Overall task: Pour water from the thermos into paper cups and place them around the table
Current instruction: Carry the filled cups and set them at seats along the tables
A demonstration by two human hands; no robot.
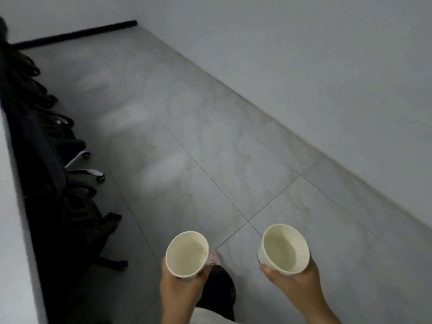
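Spill risk: left hand grips one filled paper cup, right hand grips another cup, both carried over the floor. Any jolt sloshes water; chair wheels along the counter could trip a foot.

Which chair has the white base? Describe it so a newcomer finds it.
Start at the row of black chairs along the table edge on the left. About halfway down the row, one chair shows pale legs ending in castors, sticking out onto the grey floor. Its neighbours' bases are all black.
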